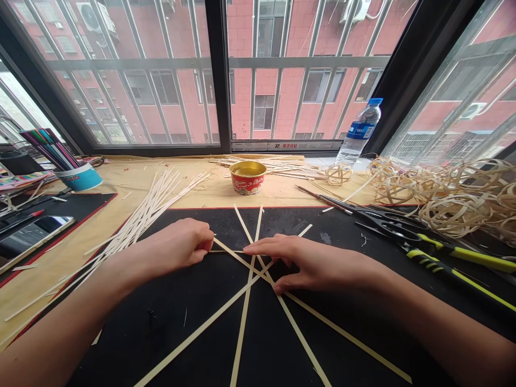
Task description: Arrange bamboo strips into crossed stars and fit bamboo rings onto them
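Note:
Several pale, flat bamboo strips (pixel 228 308) cross each other in a star shape on the black mat (pixel 169 322). My left hand (pixel 185 243) is closed, pinching a thin strip just left of the crossing; that strip runs across toward my right fingertips. Lying over the right side of the crossing is my right hand (pixel 310 262), its index fingertip on the strips and its thumb spread apart, touching a strip lower down. Part of the crossing is hidden under the right hand.
Loose strips (pixel 149 209) lie at the left. Behind the mat stands a red tin (pixel 248 180). At the right are pliers (pixel 459 269), black scissors (pixel 387 223), woven strip balls (pixel 451 193) and a water bottle (pixel 358 131). A pen cup (pixel 80 177) and phone (pixel 36 242) sit left.

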Tool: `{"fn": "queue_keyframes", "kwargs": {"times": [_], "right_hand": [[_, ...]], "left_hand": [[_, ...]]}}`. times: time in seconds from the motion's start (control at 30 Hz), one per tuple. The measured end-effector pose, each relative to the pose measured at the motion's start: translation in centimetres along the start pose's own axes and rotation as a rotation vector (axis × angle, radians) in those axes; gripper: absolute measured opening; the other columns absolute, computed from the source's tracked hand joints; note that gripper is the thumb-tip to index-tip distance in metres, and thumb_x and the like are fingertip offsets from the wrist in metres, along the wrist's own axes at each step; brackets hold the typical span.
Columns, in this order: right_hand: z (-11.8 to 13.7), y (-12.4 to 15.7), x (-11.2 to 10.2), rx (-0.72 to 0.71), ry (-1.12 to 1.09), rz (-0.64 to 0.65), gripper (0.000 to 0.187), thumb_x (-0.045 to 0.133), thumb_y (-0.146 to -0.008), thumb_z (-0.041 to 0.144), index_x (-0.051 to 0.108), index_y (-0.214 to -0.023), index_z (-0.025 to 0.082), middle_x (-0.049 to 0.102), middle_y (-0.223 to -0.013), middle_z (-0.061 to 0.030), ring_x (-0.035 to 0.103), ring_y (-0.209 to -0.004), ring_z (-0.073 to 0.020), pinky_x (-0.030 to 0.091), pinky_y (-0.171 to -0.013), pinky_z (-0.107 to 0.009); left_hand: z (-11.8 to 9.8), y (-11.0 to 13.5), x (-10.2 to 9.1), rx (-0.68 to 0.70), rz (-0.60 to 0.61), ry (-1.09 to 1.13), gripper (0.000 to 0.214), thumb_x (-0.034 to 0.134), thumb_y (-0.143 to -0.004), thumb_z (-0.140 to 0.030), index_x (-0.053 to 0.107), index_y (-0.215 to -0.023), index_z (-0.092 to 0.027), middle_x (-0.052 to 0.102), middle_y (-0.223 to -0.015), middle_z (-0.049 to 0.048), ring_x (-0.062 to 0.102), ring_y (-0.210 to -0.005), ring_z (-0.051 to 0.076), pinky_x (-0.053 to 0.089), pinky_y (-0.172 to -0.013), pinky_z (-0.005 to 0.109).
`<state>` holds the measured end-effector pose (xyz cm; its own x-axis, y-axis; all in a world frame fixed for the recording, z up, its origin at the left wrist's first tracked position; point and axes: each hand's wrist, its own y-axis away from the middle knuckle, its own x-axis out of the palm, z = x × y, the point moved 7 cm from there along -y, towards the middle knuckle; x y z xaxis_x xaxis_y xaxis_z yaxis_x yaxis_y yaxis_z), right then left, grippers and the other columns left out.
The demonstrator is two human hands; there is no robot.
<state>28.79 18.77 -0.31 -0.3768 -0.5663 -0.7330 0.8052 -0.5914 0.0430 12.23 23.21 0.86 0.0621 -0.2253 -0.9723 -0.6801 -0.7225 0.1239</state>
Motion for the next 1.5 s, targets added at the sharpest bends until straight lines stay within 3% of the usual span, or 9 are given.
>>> {"fn": "queue_keyframes", "kwargs": {"times": [0.27, 0.53, 0.77, 0.93, 1.07, 1.27, 1.5], "right_hand": [[0.1, 0.0, 0.0, -0.014, -0.048, 0.013, 0.062, 0.065, -0.083, 0.026, 0.042, -0.141, 0.025, 0.047, -0.135, -0.0075, 0.051, -0.111, -0.0198, 0.046, -0.092, -0.030], [0.0, -0.2, 0.0, -0.032, -0.070, 0.026, 0.061, 0.064, -0.084, 0.029, 0.043, -0.140, 0.023, 0.050, -0.126, -0.0069, 0.051, -0.108, -0.0183, 0.044, -0.092, -0.029], [0.0, -0.3, -0.1, -0.026, -0.109, 0.002, 0.059, 0.068, -0.081, 0.024, 0.048, -0.136, 0.020, 0.052, -0.123, -0.0070, 0.052, -0.107, -0.0181, 0.045, -0.091, -0.028], [0.1, -0.3, -0.2, -0.042, -0.069, -0.026, 0.059, 0.070, -0.078, 0.020, 0.051, -0.134, 0.019, 0.056, -0.122, -0.0072, 0.052, -0.113, -0.0198, 0.039, -0.100, -0.032], [0.1, -0.1, -0.3, 0.025, 0.026, -0.055, 0.063, 0.073, -0.075, 0.022, 0.050, -0.134, 0.022, 0.055, -0.126, -0.0065, 0.047, -0.119, -0.0227, 0.036, -0.104, -0.036], [-0.6, 0.6, -1.0, 0.310, 0.215, -0.076, 0.061, 0.076, -0.072, 0.037, 0.054, -0.126, 0.018, 0.052, -0.115, -0.0095, 0.051, -0.108, -0.0261, 0.045, -0.091, -0.038], [-0.7, 0.5, -0.9, 0.336, 0.257, -0.067, 0.051, 0.077, -0.071, 0.042, 0.059, -0.112, 0.016, 0.055, -0.109, -0.0088, 0.052, -0.105, -0.0264, 0.045, -0.089, -0.036]], "left_hand": [[-0.7, 0.3, 0.1, 0.010, 0.028, -0.034, 0.020, 0.054, -0.071, -0.012, 0.066, -0.083, -0.023, 0.062, -0.078, -0.0003, 0.057, -0.072, 0.017, 0.038, -0.065, 0.025], [-1.4, 0.2, 0.3, 0.053, 0.054, -0.050, 0.018, 0.050, -0.076, -0.010, 0.065, -0.076, -0.020, 0.060, -0.077, 0.0005, 0.055, -0.071, 0.015, 0.038, -0.066, 0.025], [-1.6, 0.3, 0.8, 0.039, 0.021, -0.043, 0.009, 0.051, -0.079, -0.018, 0.056, -0.072, -0.021, 0.058, -0.075, -0.0003, 0.053, -0.068, 0.016, 0.036, -0.061, 0.025], [-1.6, 0.3, 1.0, 0.013, 0.019, 0.005, 0.007, 0.052, -0.076, -0.016, 0.055, -0.073, -0.021, 0.059, -0.073, -0.0008, 0.052, -0.068, 0.017, 0.037, -0.061, 0.026], [-2.1, 0.3, 1.3, 0.031, 0.013, 0.046, 0.004, 0.053, -0.082, -0.021, 0.057, -0.080, -0.021, 0.059, -0.079, -0.0007, 0.054, -0.072, 0.017, 0.038, -0.066, 0.027], [-3.5, 0.4, 1.5, 0.007, 0.011, 0.115, 0.025, 0.056, -0.088, -0.047, 0.057, -0.095, -0.023, 0.056, -0.092, 0.0002, 0.054, -0.083, 0.019, 0.040, -0.073, 0.029], [-4.7, 0.5, 2.8, 0.022, 0.022, 0.175, 0.055, 0.074, -0.064, -0.060, 0.054, -0.098, -0.022, 0.050, -0.095, 0.0002, 0.052, -0.087, 0.022, 0.043, -0.073, 0.029]]}}
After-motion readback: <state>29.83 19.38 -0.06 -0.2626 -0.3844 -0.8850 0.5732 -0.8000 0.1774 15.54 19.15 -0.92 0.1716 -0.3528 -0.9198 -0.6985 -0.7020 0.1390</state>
